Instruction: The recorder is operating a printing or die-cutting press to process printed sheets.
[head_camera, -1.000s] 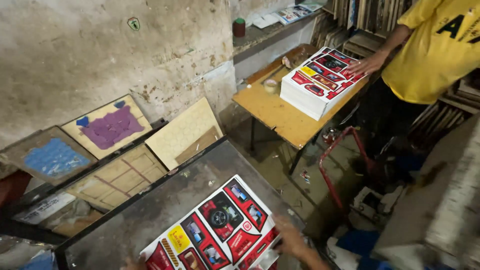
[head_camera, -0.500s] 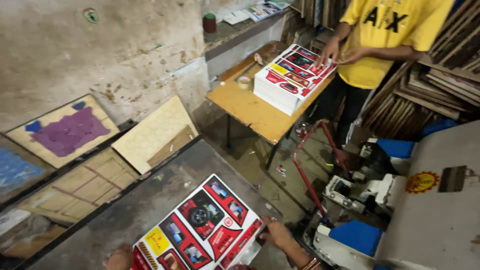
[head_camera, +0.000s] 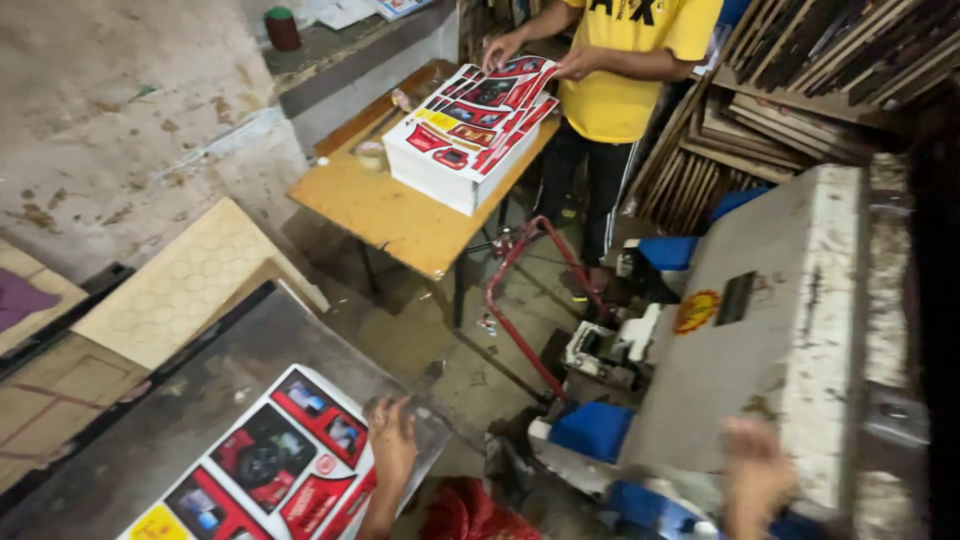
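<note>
The left hand (head_camera: 392, 440) lies flat, fingers together, on the printed sheet (head_camera: 270, 465) at the grey bench's (head_camera: 190, 400) right edge, pinning it there. The right hand (head_camera: 757, 475) hovers blurred before the press machine (head_camera: 790, 310); its fingers cannot be told.

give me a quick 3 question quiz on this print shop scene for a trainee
1. True or false: the left hand rests on the printed sheet lying on the grey table.
2. Where is the right hand? A) on the wooden table B) raised, blurred, near the grey machine C) on the red frame
3. What is the person in the yellow shirt handling?

Key
1. True
2. B
3. The top sheet of a stack of printed sheets on the wooden table.
</note>
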